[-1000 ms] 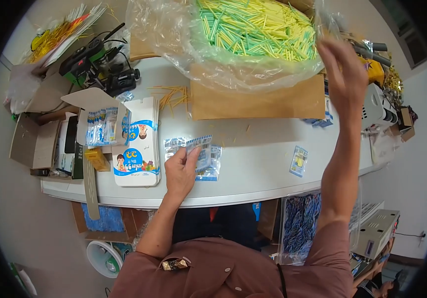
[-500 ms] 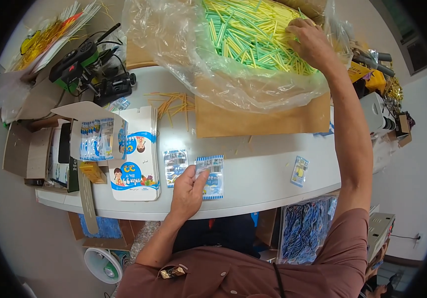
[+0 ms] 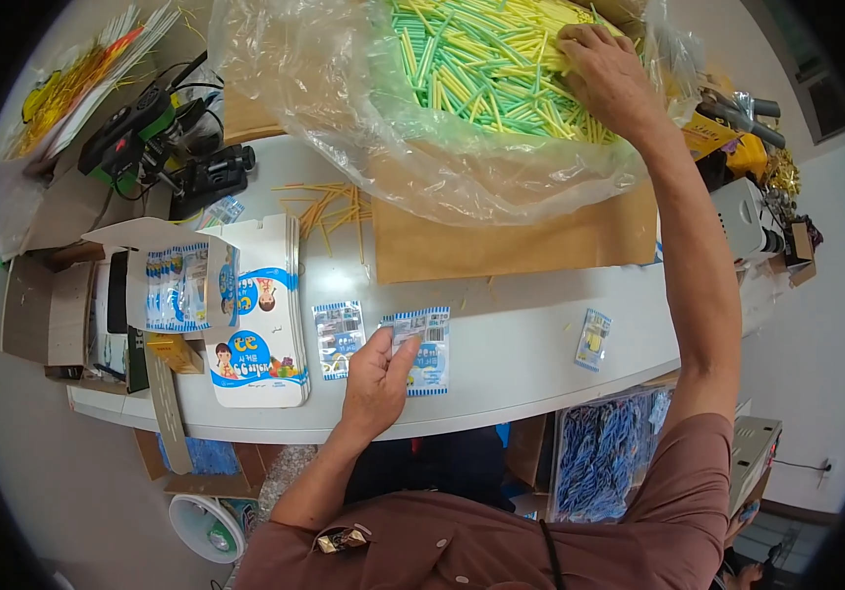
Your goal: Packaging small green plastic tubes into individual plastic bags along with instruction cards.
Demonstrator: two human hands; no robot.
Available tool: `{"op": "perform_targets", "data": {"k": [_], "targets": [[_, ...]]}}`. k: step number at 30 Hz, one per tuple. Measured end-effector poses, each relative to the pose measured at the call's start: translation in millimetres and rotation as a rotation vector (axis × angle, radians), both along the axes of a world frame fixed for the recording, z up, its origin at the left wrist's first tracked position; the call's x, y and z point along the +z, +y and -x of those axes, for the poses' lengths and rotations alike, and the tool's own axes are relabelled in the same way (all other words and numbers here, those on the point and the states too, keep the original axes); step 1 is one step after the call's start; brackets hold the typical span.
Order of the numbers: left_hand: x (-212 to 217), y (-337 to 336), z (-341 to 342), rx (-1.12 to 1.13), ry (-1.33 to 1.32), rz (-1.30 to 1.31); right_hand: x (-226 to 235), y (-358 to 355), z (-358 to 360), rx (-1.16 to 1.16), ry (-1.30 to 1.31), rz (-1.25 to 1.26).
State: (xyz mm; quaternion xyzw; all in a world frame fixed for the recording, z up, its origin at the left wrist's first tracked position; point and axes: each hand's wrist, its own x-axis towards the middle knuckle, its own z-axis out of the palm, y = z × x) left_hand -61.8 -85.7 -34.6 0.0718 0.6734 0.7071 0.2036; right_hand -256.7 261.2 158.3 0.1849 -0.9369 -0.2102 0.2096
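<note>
My left hand [image 3: 377, 383] pinches a small clear packet with blue and white striped ends [image 3: 430, 369] between thumb and fingers, above the front of the table. A similar packet [image 3: 339, 339] lies flat just left of it. My right hand [image 3: 609, 84] reaches into a large carton [image 3: 511, 246] full of thin yellow and green sticks [image 3: 481, 74]. Its fingers curl down onto the yellow sticks at the far right; the fingertips are hidden, so I cannot make out what they hold. Crumpled clear plastic lining [image 3: 344, 123] hangs over the carton's rim.
Another small packet [image 3: 594, 339] lies to the right. A stack of printed white cards [image 3: 257, 369] stands beside an open carton of upright packets [image 3: 176, 290] at left. Loose orange sticks [image 3: 339, 211] lie behind. A black-and-green device [image 3: 137, 138] is at the back left.
My right hand's fingers have moved slightly left and curled more over the sticks. My left hand still holds the packet, now turned a little. The view has shifted slightly.
</note>
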Motion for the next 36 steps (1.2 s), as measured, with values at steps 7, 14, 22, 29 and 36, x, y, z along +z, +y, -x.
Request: {"op": "perform_targets", "data": {"k": [7,14,22,29,36], "targets": [[7,4,-2,-0.008,-0.033,-0.024,-9,25,20,0.1,0.136,0.058],[12,9,-5,0.032,-0.01,-0.139,28,42,-8,-0.085,0.088,0.467],[42,9,-10,0.272,-0.116,-0.605,-26,-58,-229,0.182,-0.78,2.09],[34,52,-10,0.333,-0.077,-0.671,-165,-139,-269,-0.135,-0.602,3.051],[0,106,-37,0.442,-0.343,-0.784,-200,-178,-276,-0.179,-0.283,2.866]]}}
